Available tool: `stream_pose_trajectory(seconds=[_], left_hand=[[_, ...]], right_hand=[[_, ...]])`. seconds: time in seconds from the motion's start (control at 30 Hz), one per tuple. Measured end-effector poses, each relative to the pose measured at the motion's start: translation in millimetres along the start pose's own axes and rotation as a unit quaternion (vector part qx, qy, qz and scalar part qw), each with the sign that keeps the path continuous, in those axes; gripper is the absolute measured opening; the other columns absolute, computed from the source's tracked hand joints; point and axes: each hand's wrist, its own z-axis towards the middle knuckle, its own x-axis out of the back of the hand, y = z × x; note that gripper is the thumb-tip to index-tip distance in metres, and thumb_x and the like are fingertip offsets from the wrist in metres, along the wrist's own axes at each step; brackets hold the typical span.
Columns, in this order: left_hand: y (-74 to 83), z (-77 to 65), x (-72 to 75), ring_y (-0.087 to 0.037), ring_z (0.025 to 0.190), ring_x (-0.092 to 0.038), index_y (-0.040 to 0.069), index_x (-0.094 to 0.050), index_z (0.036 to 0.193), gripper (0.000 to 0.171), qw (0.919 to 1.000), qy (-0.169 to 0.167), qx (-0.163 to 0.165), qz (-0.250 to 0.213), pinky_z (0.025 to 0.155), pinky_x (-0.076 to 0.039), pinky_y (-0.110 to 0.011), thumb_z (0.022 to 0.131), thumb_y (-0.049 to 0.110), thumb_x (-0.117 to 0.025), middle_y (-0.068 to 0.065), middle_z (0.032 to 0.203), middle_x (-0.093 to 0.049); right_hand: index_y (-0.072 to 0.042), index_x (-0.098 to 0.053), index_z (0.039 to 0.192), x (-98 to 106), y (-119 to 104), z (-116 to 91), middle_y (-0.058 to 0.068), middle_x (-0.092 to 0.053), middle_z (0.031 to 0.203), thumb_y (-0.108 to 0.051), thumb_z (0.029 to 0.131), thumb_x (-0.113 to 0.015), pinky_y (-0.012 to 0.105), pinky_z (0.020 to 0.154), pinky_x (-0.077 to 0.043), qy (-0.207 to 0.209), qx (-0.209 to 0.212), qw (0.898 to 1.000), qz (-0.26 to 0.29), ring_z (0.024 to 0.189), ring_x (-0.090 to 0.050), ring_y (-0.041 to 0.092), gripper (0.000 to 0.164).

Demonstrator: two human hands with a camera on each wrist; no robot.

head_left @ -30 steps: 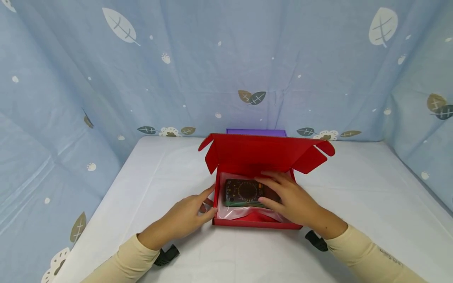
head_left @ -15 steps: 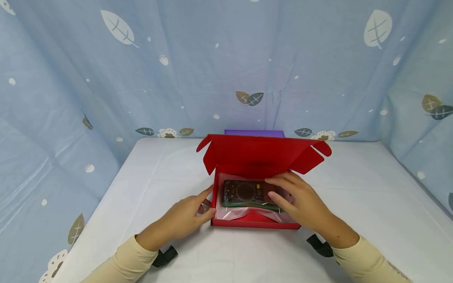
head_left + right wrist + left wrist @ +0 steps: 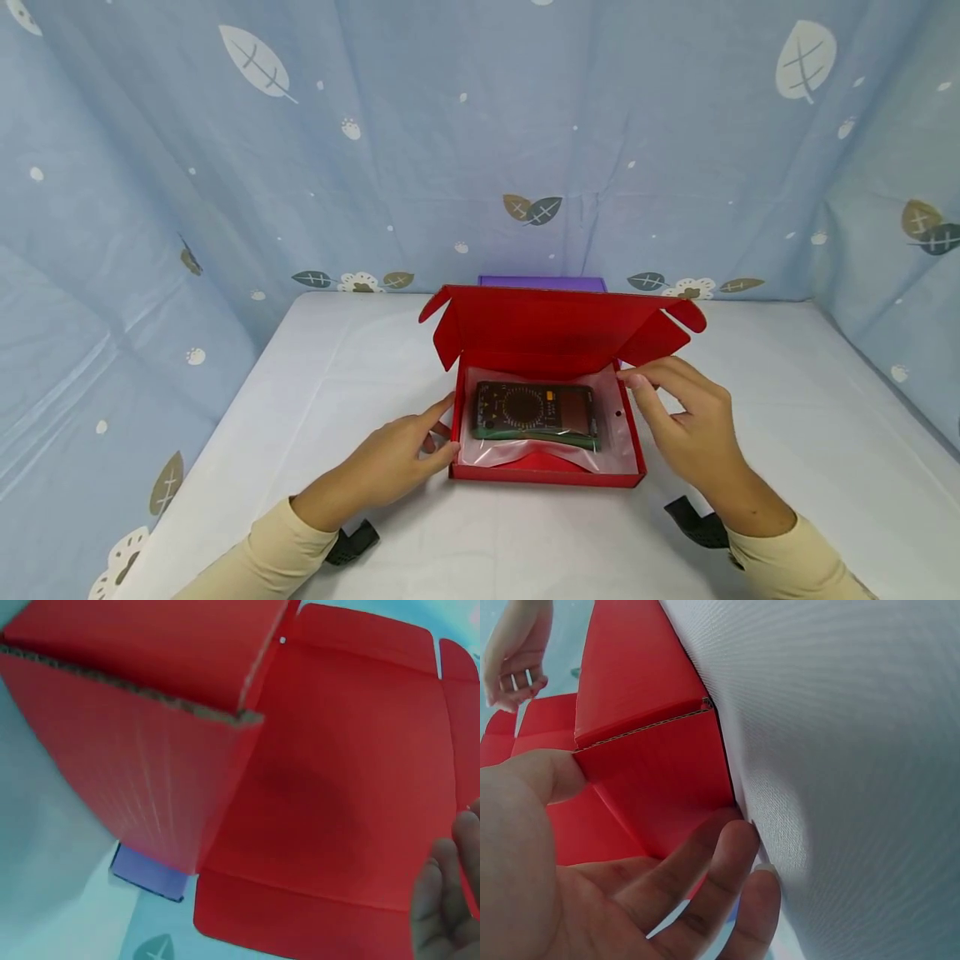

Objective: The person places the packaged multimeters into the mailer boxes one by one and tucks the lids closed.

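A red cardboard box (image 3: pixel 547 477) stands with its lid (image 3: pixel 551 325) raised at the back. Inside lies a multimeter (image 3: pixel 532 408) with a dark face and green edge, in a clear plastic bag (image 3: pixel 618 433). My left hand (image 3: pixel 397 458) touches the box's left side, fingers along the wall. In the left wrist view its thumb (image 3: pixel 547 771) rests at the wall's edge. My right hand (image 3: pixel 690 417) has thumb and index fingertips close together at the back right corner, by the bag's edge; I cannot tell if they pinch it.
Behind the lid is a purple box (image 3: pixel 543 282), mostly hidden. A white cloth (image 3: pixel 360 358) covers the table, and a blue leaf-print curtain (image 3: pixel 420 167) hangs behind and at the sides. Black wrist devices (image 3: pixel 697 523) sit under both wrists.
My right hand has moved right, off the multimeter to the box's back right corner, so the whole meter shows. The left hand keeps its place.
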Motion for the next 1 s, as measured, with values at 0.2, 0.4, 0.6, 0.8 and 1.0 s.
stream_pose_trajectory(seconds=[0.2, 0.4, 0.6, 0.8, 1.0], left_hand=[[-0.5, 0.4, -0.3, -0.006, 0.085, -0.056, 0.018, -0.037, 0.156, 0.072, 1.0000, 0.001, 0.002, 0.004, 0.069, -0.048, -0.028, 0.094, 0.042, -0.065, 0.010, 0.091, -0.063], [-1.3, 0.1, -0.8, -0.005, 0.085, -0.056, 0.018, -0.037, 0.156, 0.072, 1.0000, 0.001, 0.001, 0.004, 0.070, -0.049, -0.028, 0.094, 0.042, -0.065, 0.009, 0.093, -0.064], [-1.0, 0.0, -1.6, -0.006, 0.086, -0.056, 0.018, -0.037, 0.156, 0.073, 1.0000, -0.001, 0.004, -0.003, 0.069, -0.049, -0.028, 0.094, 0.043, -0.065, 0.008, 0.094, -0.064], [-0.4, -0.3, -1.6, -0.006, 0.088, -0.057, 0.018, -0.037, 0.156, 0.073, 1.0000, -0.003, 0.004, -0.004, 0.070, -0.049, -0.029, 0.094, 0.043, -0.065, 0.008, 0.095, -0.064], [-1.0, 0.7, -1.9, -0.005, 0.088, -0.058, 0.017, -0.037, 0.156, 0.071, 1.0000, 0.005, 0.000, -0.002, 0.073, -0.050, -0.029, 0.095, 0.040, -0.065, 0.009, 0.094, -0.065]], right_hand=[[0.001, -0.075, 0.088, 2.7, 5.7, -1.7, 0.012, -0.069, 0.083, 0.000, 0.090, -0.063, 0.004, 0.079, -0.045, 0.073, -0.002, 0.997, -0.021, 0.086, -0.058, -0.005, 0.011], [0.008, -0.061, 0.074, 5.8, 15.0, -1.6, 0.016, -0.057, 0.074, -0.007, 0.094, -0.058, 0.010, 0.071, -0.038, 0.159, -0.042, 0.986, -0.033, 0.078, -0.049, -0.004, 0.025], [0.015, -0.053, 0.089, 9.3, 28.1, -2.1, -0.005, -0.051, 0.085, -0.003, 0.094, -0.056, 0.017, 0.075, -0.038, 0.178, -0.090, 0.980, -0.016, 0.084, -0.046, 0.001, 0.019], [0.015, -0.051, 0.117, 9.1, 35.7, -2.6, -0.023, -0.049, 0.112, -0.001, 0.096, -0.054, 0.018, 0.086, -0.038, 0.155, -0.157, 0.975, -0.009, 0.103, -0.049, 0.000, 0.027], [0.006, -0.056, 0.126, 7.6, 37.2, -3.0, -0.001, -0.060, 0.119, -0.003, 0.097, -0.054, 0.015, 0.087, -0.038, 0.118, -0.186, 0.975, -0.026, 0.109, -0.050, -0.001, 0.031]])
